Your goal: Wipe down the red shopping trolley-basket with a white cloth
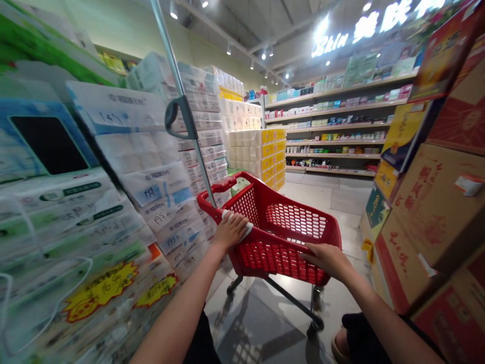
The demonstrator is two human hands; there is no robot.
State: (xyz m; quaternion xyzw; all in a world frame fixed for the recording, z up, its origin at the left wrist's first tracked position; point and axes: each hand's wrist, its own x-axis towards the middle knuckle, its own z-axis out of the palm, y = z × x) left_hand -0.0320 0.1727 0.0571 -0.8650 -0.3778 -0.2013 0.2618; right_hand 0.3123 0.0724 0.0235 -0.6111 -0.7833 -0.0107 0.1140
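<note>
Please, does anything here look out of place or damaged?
Yes: a loose white cord loops in front of the wrapped packs on the left, odd among shop goods. The red cart shows no visible damage.

The shopping cart (288,258) stood on the floor (343,205) at the centre, in the aisle before the person. Fingers of the left hand (231,231) lay on its near rail, towards the left end; fingers of the right hand (325,258) lay on the same rail, farther right. A pole (197,163) rose at the cart's left end. Stacked wrapped packs (159,174) lined the left side, with price signs (101,291) on their front and a cable (85,273) across them. Further stacked packs (273,157) stood beyond the cart. Stacked cartons (435,202) lined the right. Goods-filled shelves (337,127) stood at the back, below a sign (366,31).
</note>
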